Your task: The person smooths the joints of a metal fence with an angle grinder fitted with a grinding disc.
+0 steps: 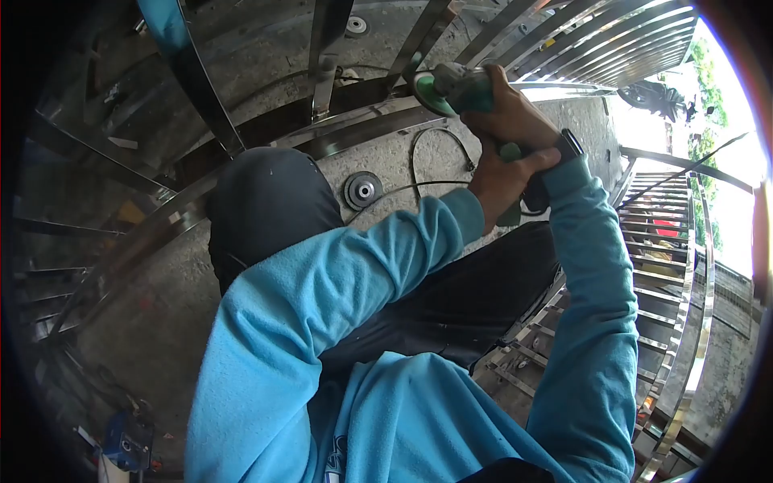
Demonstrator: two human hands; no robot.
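Note:
Both my hands are on a green angle grinder [473, 94], held out ahead and to the right. My right hand [515, 109], with a dark band at the wrist, wraps round the front body near the disc. Behind and below it, my left hand [501, 181] is closed round the rear of the grinder, its thumb reaching toward the right wrist. The green disc [433, 94] is tilted close to the curved shiny metal rail [362, 129] and its upright bars. Part of the grinder's body is hidden by my fingers.
A round dark disc [363, 191] lies on the concrete floor beside my knee [274, 189], near a black cable [415, 153]. Another disc [356, 26] lies beyond the rail. Barred metal frames [660, 266] stand at right; a blue machine [127, 441] is at lower left.

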